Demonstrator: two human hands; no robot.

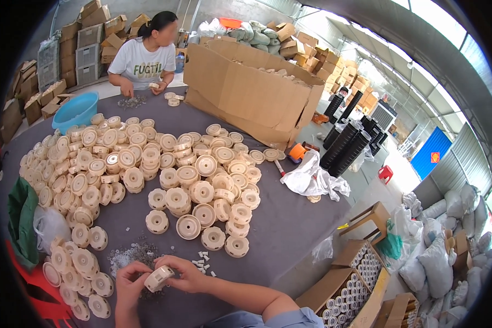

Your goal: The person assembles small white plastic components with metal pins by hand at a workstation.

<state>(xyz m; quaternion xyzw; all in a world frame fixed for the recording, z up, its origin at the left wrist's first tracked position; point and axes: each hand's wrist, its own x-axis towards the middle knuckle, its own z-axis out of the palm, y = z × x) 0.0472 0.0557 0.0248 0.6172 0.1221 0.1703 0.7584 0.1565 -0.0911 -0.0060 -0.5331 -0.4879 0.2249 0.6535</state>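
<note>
Right hand [187, 274]: pinching a cream round part [158, 279], just nearside of the heap of small bits [128, 256].
Left hand [130, 281]: fingertips bunched at its rim; grip unclear from here.
Knack: I'd brace the rim, keep fingertips light.
Pale discs [206, 165]: piled beyond the heap.

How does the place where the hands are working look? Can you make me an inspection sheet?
Surface: dark grey tabletop, largely covered by heaped cream wheels.
Job's things: one cream round part in hand; small grey bits and small white pieces nearby.
Clutter: blue basin, big cardboard box, crumpled white cloth.
Grip: left hand and right hand both hold the cream round part.
Cables: nothing seen.
Surroundings: another person across the table, black stacks, red stool, pale sacks.
</note>
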